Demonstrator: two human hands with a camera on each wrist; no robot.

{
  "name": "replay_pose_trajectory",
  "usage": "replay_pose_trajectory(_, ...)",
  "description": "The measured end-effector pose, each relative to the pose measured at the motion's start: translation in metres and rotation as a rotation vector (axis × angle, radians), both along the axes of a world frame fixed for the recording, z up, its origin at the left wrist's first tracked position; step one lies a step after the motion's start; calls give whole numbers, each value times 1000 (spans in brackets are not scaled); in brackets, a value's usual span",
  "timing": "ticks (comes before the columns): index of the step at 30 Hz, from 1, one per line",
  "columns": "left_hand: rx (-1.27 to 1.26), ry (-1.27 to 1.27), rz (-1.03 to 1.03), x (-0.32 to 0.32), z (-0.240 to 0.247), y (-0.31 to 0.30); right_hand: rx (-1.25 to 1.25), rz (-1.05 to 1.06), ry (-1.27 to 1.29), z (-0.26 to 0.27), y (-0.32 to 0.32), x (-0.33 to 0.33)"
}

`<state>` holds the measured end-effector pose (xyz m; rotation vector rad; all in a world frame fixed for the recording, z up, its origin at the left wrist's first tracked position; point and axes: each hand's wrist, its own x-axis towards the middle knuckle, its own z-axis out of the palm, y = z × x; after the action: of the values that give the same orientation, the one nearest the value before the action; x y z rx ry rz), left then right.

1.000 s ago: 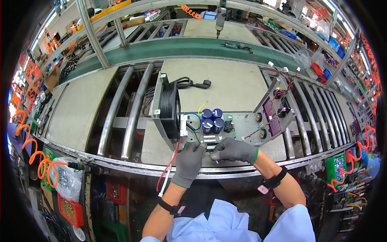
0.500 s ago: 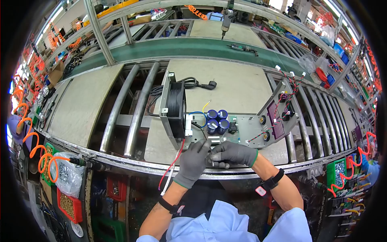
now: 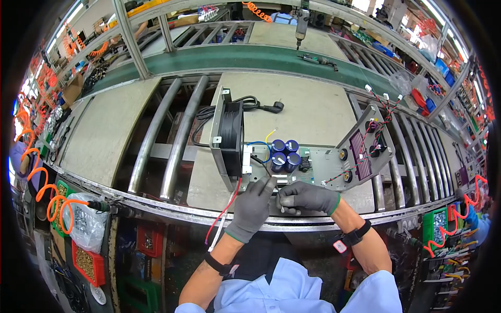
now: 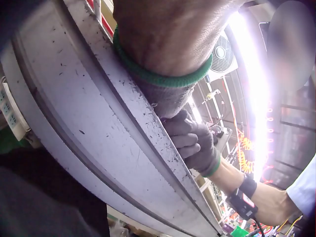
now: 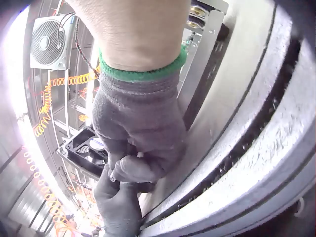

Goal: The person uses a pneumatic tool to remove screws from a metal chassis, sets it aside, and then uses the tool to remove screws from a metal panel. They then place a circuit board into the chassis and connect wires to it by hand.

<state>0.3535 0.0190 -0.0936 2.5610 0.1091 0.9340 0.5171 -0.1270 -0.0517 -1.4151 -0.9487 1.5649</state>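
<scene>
In the head view my gloved left hand (image 3: pixel 251 208) is at the near edge of an open metal chassis (image 3: pixel 319 164), its fingertips pinching a thin black wire (image 3: pixel 267 168). Close to its right, my gloved right hand (image 3: pixel 311 200) has curled fingers and pinches a small piece with a pale tip (image 3: pixel 282 210); I cannot tell what kind it is. The right wrist view shows both hands' fingertips meeting around it. A black fan (image 3: pixel 229 136) stands at the chassis's left end. Several blue capacitors (image 3: pixel 278 160) sit on the board behind my hands.
The chassis lies on a pale board (image 3: pixel 203 190) over rollers (image 3: pixel 180 141). A coiled black power cord (image 3: pixel 250 103) rests behind it. Red and white wires (image 3: pixel 224 214) hang over the front rail near my left wrist. Screw bins (image 3: pixel 90 266) stand lower left. A power screwdriver (image 3: pixel 301 28) hangs overhead.
The head view has swung slightly, so the chassis appears farther right. My fingertips have drawn a little apart, and the right hand's lower fingers show more curled. Both hands stay at the chassis's near edge.
</scene>
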Motion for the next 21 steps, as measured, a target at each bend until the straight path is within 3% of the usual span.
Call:
replay_pose_trajectory(1, 6, 11, 4, 0, 0, 0, -34, 4, -92, 2, 0, 0)
replay_pose_trajectory(4, 24, 40, 34, 1, 2, -1, 280, -30, -1074, 15, -6, -11)
replay_pose_trajectory(5, 32, 48, 42, 2, 4, -2, 96, -28, -1206, 33, -7, -15)
replay_pose_trajectory(8, 67, 56, 76, 4, 5, -3, 104, -162, -1323, 45, -3, -12)
replay_pose_trajectory(12, 38, 73, 81, 4, 6, -3, 356, -364, -1081, 20, -3, 2)
replay_pose_trajectory(15, 51, 116, 91, 2, 5, -3, 361, -454, -1014, 8, -4, 3)
replay_pose_trajectory(21, 59, 156, 97, 3, 6, -4, 386, -433, -1053, 10, -4, 0)
